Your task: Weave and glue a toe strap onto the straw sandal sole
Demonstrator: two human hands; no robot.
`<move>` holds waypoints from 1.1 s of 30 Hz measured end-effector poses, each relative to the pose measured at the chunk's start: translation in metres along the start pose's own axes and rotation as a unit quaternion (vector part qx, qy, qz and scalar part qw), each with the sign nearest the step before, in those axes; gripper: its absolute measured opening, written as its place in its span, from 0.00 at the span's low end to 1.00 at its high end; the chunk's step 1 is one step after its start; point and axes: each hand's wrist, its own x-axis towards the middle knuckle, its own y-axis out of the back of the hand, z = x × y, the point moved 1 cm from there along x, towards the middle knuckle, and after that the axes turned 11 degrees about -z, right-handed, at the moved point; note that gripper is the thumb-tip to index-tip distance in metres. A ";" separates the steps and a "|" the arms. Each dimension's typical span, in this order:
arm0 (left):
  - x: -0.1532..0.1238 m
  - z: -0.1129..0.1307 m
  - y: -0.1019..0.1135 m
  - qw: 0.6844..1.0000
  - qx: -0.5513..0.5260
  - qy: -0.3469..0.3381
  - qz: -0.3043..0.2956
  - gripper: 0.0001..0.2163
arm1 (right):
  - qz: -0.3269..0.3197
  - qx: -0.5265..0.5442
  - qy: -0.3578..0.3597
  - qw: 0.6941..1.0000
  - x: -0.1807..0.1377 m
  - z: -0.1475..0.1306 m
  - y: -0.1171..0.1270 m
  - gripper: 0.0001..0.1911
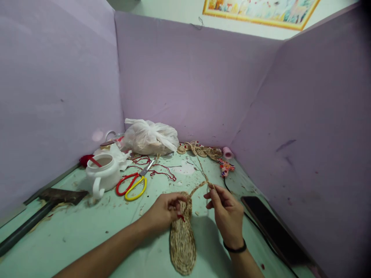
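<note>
Head view: sole-shaped woven piece (183,247) beside a pinched cord

The right hand (227,210) grips the braided cord (198,188) between thumb and forefinger. The woven piece lies on the green table (156,256), left of and nearer the wearer than this pinch; a short slanting length of cord links its narrow far end to the grip. The left hand (165,210) rests with curled fingers at the piece's narrow upper part, near a red strand (181,217); whether its fingers close on anything cannot be told. Scissors (135,186) lie open beyond it.
</note>
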 end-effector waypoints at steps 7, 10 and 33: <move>-0.004 0.001 0.007 0.996 0.038 0.058 -0.055 0.08 | -0.015 -0.030 -0.033 0.999 0.007 0.013 0.005 0.14; -0.004 0.001 0.019 0.996 0.065 0.061 -0.027 0.10 | -0.073 -0.057 -0.022 0.995 0.011 0.017 0.018 0.16; 0.002 -0.007 0.032 0.948 0.110 0.294 0.053 0.07 | -0.303 -0.280 -0.003 0.911 0.010 -0.007 -0.028 0.13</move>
